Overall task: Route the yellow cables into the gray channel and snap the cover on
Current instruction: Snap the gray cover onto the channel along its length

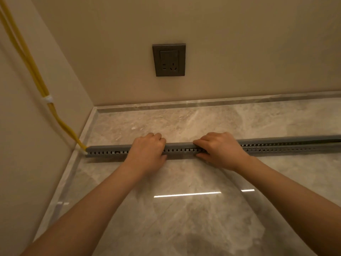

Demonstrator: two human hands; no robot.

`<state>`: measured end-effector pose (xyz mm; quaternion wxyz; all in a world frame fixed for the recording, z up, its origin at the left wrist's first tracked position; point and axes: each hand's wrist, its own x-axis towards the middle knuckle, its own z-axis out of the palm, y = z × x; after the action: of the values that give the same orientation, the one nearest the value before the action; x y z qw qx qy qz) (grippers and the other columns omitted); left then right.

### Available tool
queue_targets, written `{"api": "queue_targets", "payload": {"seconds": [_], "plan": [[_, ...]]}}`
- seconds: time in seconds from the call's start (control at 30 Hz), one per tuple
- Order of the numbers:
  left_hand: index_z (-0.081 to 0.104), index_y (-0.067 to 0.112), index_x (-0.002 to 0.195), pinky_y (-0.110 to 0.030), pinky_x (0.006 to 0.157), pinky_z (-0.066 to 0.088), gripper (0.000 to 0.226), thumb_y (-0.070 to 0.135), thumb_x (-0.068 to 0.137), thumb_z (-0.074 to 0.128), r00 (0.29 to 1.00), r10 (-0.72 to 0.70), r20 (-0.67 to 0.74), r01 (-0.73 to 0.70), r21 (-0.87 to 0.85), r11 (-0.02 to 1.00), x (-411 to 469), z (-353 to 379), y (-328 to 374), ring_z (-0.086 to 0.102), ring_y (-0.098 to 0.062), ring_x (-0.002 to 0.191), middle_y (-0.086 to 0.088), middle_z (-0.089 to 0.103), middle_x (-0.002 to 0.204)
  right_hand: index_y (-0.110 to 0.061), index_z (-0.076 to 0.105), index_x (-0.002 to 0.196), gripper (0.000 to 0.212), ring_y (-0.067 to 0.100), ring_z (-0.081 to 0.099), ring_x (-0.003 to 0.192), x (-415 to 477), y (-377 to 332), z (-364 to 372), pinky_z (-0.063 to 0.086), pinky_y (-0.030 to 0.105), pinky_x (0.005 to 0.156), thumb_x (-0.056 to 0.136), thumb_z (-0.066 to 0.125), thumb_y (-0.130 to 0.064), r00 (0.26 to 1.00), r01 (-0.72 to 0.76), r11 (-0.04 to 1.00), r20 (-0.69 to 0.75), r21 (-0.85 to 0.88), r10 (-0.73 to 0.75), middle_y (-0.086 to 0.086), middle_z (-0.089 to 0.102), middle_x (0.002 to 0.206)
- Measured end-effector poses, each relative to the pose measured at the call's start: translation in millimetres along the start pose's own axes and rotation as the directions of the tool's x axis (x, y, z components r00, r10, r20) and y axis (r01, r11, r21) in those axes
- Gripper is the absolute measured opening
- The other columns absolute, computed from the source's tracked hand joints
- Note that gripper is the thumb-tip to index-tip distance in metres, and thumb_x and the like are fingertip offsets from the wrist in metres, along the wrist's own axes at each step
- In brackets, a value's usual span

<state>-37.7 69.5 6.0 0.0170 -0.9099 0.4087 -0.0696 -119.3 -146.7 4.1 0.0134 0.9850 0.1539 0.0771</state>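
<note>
A long gray slotted channel (107, 152) lies across the marble floor from the left wall toward the right edge. Its gray cover (180, 145) sits along the top, flush on the left part and still raised off the channel to the right (287, 139). Two yellow cables (35, 74) come down the left wall and enter the channel's left end. My left hand (147, 150) is curled over the cover and channel. My right hand (219, 148) grips them a little further right, thumb under the front side. The cables inside are hidden.
A dark gray wall socket (168, 60) sits on the back wall above the floor. A white tie (48, 99) binds the cables against the left wall. A marble skirting strip (203, 104) runs along the foot of the walls.
</note>
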Motion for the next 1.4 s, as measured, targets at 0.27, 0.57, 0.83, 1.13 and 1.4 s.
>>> {"api": "queue_targets", "payload": {"seconds": [0.27, 0.57, 0.83, 1.13, 1.4], "plan": [[0.062, 0.021, 0.101, -0.031, 0.065, 0.043, 0.028, 0.038, 0.080, 0.065, 0.978, 0.096, 0.184, -0.039, -0.292, 0.956, 45.8, -2.9, 31.8, 0.058, -0.019, 0.087, -0.001, 0.065, 0.097, -0.011, 0.070, 0.094, 0.022, 0.024, 0.065, 0.069, 6.4, -15.1, 4.5, 0.049, 0.035, 0.046, 0.084, 0.065, -0.030, 0.987, 0.078, 0.996, -0.140, 0.034, -0.073, 0.003, 0.073, 0.081], [0.055, 0.027, 0.091, -0.029, 0.059, 0.036, 0.027, 0.042, 0.074, 0.070, 0.981, 0.042, 0.188, -0.003, -0.204, 0.979, 51.8, -6.3, 31.0, 0.053, -0.016, 0.079, 0.006, 0.060, 0.091, -0.026, 0.051, 0.124, 0.040, 0.019, 0.060, 0.095, -16.2, 37.0, 1.6, 0.047, 0.033, 0.066, 0.087, 0.054, -0.040, 0.999, 0.013, 0.996, 0.038, 0.086, -0.017, -0.004, 0.065, 0.107], [0.048, 0.031, 0.079, -0.028, 0.052, 0.028, 0.026, 0.043, 0.070, 0.070, 0.986, -0.022, 0.166, 0.048, -0.154, 0.987, 52.2, -2.4, 35.5, 0.052, -0.014, 0.073, 0.011, 0.058, 0.083, -0.028, 0.057, 0.113, 0.039, 0.016, 0.061, 0.082, -51.1, 88.4, -2.3, 0.049, 0.034, 0.068, 0.086, 0.051, -0.056, 0.981, -0.135, 0.975, 0.164, 0.176, 0.106, -0.006, 0.068, 0.094], [0.048, 0.031, 0.081, -0.025, 0.050, 0.027, 0.026, 0.043, 0.072, 0.070, 0.988, -0.028, 0.151, 0.048, -0.133, 0.990, 51.9, -9.0, 34.5, 0.051, -0.012, 0.071, 0.012, 0.058, 0.084, -0.001, 0.063, 0.081, 0.066, 0.016, 0.046, 0.060, -28.0, 104.1, -18.7, 0.036, 0.030, 0.060, 0.088, 0.039, -0.062, 0.858, -0.417, 0.772, 0.489, 0.481, 0.158, 0.005, 0.052, 0.067], [0.050, 0.032, 0.082, -0.023, 0.049, 0.027, 0.025, 0.044, 0.071, 0.069, 0.984, -0.015, 0.179, 0.047, -0.175, 0.983, 51.7, -12.2, 32.1, 0.052, -0.011, 0.072, 0.012, 0.058, 0.084, -0.020, 0.072, 0.080, 0.066, 0.012, 0.065, 0.079, -3.9, 107.7, -23.2, 0.046, 0.037, 0.094, 0.075, 0.041, -0.078, 0.645, -0.511, 0.785, 0.760, 0.350, 0.081, -0.008, 0.071, 0.078]]}}
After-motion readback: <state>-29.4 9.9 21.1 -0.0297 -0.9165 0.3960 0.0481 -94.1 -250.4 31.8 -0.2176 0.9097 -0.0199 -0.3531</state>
